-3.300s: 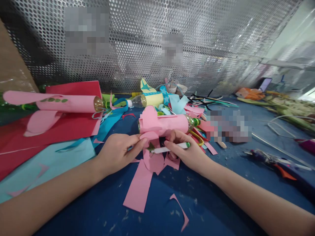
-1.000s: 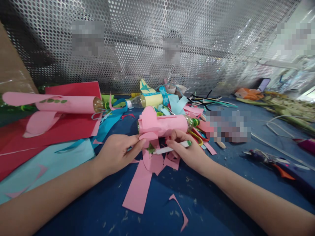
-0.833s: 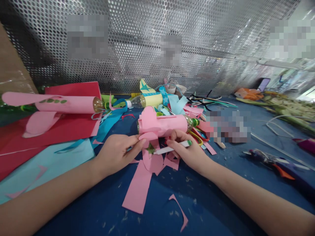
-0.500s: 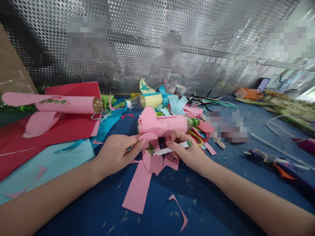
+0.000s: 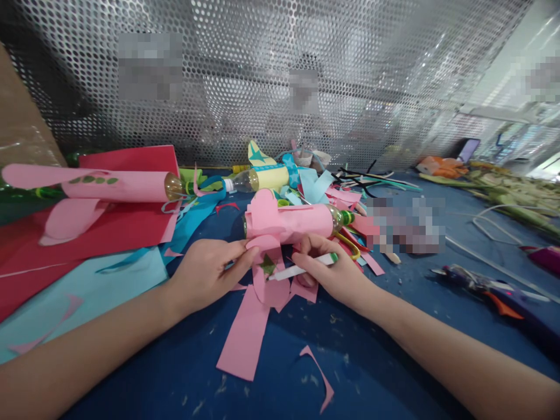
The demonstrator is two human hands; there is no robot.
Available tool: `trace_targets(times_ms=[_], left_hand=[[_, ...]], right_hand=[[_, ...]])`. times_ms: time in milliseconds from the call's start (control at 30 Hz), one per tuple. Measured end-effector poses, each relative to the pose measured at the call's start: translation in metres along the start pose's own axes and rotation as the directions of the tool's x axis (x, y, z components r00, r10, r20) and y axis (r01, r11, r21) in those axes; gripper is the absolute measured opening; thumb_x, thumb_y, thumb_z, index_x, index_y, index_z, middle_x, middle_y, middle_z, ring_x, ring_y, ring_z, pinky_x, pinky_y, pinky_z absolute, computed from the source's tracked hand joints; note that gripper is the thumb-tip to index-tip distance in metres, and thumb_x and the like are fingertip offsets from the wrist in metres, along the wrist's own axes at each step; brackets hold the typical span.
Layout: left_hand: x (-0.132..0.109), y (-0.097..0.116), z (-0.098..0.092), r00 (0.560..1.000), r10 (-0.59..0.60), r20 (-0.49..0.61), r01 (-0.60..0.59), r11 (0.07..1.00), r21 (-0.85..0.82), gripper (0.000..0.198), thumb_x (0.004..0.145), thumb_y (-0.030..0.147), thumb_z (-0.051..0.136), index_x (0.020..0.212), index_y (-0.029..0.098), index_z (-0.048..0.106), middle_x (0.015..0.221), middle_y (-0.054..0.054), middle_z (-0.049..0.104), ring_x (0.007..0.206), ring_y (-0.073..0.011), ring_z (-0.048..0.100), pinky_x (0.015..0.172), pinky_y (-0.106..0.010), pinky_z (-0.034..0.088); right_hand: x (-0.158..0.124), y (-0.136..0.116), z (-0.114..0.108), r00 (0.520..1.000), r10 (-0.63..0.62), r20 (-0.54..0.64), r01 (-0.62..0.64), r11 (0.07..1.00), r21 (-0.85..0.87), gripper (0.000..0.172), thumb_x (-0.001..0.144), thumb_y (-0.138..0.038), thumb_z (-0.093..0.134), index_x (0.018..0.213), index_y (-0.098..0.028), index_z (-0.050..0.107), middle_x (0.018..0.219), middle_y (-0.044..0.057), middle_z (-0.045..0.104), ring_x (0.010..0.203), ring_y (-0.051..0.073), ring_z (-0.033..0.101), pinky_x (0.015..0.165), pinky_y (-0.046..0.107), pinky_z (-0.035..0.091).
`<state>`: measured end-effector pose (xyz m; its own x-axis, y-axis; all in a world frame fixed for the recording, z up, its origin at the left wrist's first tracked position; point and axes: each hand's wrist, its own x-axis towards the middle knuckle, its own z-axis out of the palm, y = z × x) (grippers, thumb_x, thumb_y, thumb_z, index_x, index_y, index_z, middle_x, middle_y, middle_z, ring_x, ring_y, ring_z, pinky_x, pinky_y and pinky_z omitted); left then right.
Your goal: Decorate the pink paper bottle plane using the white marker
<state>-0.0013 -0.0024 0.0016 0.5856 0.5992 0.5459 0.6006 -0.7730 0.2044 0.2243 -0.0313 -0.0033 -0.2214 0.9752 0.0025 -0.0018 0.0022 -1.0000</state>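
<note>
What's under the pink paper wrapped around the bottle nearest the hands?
A see-through bottle, showing with its green cap right of the pink paper, plus a sliver at the left end. The wrapped middle and anything inside it are hidden.

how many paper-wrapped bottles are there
3: the left pink bottle on the left side, the middle pink bottle near the centre, and the yellow bottle behind that. Others may be hidden.

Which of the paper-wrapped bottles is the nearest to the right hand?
The pink-wrapped bottle just beyond the right hand. The other pink-wrapped bottle lies farther left; the yellow-wrapped bottle lies farther back.
</note>
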Motion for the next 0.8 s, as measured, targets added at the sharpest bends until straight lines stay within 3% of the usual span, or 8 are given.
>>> trace_targets(times_ms=[800], left_hand=[[0.0004, -0.0019, 0.0012, 0.999, 0.032, -0.028, -0.032, 0.999, -0.008, 0.047, 0.102, 0.036, 0.039, 0.073, 0.018, 0.072, 0.054, 0.001, 0.067, 0.048, -0.0127, 0.062, 0.046, -0.024, 0.035]], right_hand=[[-0.0006, -0.0006, 0.0007, 1.0, -0.002, 0.0, 0.002, 1.0, -0.009, 0.026, 0.075, -0.03, 0.067, 0.063, -0.023, 0.044, 0.041, -0.009, 0.049, 0.037, 0.009, 0.043, 0.042, 0.022, 0.034]])
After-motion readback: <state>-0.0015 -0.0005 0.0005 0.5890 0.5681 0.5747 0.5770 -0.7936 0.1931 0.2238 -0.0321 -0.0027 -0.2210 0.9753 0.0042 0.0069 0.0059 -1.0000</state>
